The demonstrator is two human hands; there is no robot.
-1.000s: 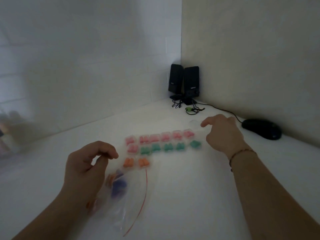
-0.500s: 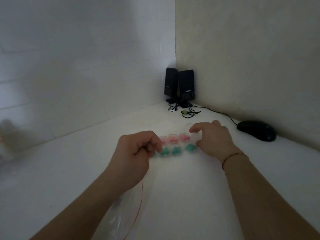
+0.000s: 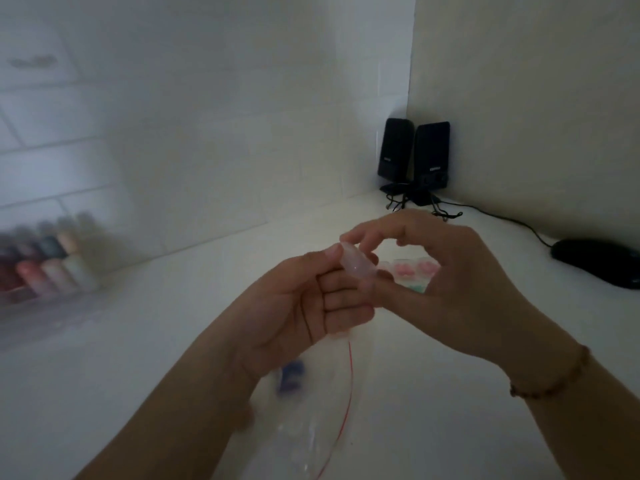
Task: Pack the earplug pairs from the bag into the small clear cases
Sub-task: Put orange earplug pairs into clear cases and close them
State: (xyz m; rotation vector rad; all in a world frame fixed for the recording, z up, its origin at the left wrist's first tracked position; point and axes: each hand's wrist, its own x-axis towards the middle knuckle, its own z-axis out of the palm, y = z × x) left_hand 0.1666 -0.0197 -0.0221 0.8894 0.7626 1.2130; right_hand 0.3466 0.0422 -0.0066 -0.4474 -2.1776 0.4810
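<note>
- At the far left we keep a blurred row of small bottles (image 3: 52,265) against the wall, well apart from our work, so it stays out of the way.
- Low in the middle lies the clear bag (image 3: 311,410) with its red seal line, flat on the white table (image 3: 138,375) just under our left forearm; a few blue earplugs (image 3: 292,377) show through it, kept close, we judge, so the next pair is an easy reach.
- Our left hand (image 3: 304,306) is raised above the table, fingers curled, thumb pressing one side of a small clear case (image 3: 356,265); we judge it is steadying the case.
- The case sits between both hands in the air, tilted; whether it holds earplugs yet we cannot tell, since it is blurred.
- Our right hand (image 3: 446,282) arches over from the other side, forefinger on the top edge and thumb under the case, pinching it, likely to open or snap the lid.
- Behind the right hand, filled cases (image 3: 415,271) with pink and green pairs lie on the table, gathered together as finished work.
- Farther right stand two black speakers (image 3: 414,154) in the corner and a black mouse (image 3: 595,261), both well apart from the packing.
</note>
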